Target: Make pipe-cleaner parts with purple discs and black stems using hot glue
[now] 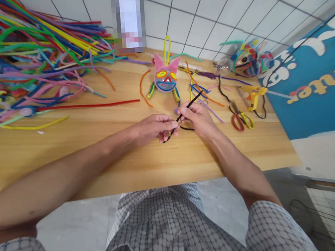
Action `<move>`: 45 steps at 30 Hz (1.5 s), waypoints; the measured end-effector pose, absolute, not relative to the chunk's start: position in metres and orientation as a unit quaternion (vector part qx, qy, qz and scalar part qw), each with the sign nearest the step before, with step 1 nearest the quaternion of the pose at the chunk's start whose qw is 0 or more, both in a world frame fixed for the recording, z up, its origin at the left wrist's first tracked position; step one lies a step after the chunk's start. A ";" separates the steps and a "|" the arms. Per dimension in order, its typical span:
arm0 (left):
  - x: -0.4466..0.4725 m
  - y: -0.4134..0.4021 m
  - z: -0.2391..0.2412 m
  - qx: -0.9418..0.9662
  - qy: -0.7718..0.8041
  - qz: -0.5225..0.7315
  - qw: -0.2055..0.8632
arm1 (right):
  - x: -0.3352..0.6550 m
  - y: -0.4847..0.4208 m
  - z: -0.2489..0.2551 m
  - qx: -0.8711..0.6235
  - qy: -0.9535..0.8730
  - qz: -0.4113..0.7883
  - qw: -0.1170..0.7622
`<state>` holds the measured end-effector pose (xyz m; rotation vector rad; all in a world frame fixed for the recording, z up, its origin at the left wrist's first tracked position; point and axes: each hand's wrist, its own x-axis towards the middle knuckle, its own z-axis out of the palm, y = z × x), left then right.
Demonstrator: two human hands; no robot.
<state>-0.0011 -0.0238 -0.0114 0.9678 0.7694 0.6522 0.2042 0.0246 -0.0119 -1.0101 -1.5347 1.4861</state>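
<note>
A black pipe cleaner (pixel 193 100) runs slantwise between my two hands above the wooden table. My left hand (pixel 159 128) pinches its lower part between thumb and fingers, and a short end pokes out below. Higher up, the thumb and fingers of my right hand (pixel 197 117) close on the same pipe cleaner. A black curved piece shows beneath my hands; I cannot tell whether it is part of the same strand. Just beyond my hands stands a pipe-cleaner figure (pixel 166 81) with pink ears, a clear round body and a yellow loop on top.
Many coloured pipe cleaners (pixel 50 45) are heaped at the left, a red one (pixel 88 105) reaching toward the middle. Scissors (pixel 241 120) and a yellow glue gun (pixel 254 96) lie at the right. Behind them are a clear ball (pixel 224 66) and a colourful pipe-cleaner figure (pixel 249 60).
</note>
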 end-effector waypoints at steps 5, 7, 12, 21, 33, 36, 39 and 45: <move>-0.001 -0.024 -0.011 0.464 0.365 0.309 0.746 | 0.205 0.025 -0.009 -0.393 -0.597 0.599 0.362; -0.001 -0.024 -0.010 0.479 0.369 0.324 0.727 | 0.205 0.023 -0.008 -0.383 -0.606 0.612 0.334; -0.002 -0.023 -0.008 0.498 0.374 0.339 0.705 | 0.203 0.021 -0.007 -0.371 -0.633 0.601 0.316; -0.003 -0.024 -0.012 0.472 0.375 0.359 0.713 | 0.203 0.021 -0.006 -0.384 -0.633 0.560 0.373; 0.002 -0.027 -0.005 0.442 0.383 0.383 0.715 | 0.203 0.023 -0.009 -0.360 -0.635 0.558 0.394; 0.003 -0.027 -0.006 0.422 0.376 0.374 0.735 | 0.203 0.023 -0.010 -0.360 -0.633 0.576 0.371; 0.002 -0.027 -0.009 0.425 0.387 0.374 0.728 | 0.204 0.022 -0.010 -0.346 -0.633 0.597 0.351; 0.000 -0.026 -0.012 0.430 0.408 0.389 0.705 | 0.204 0.022 -0.007 -0.360 -0.632 0.602 0.331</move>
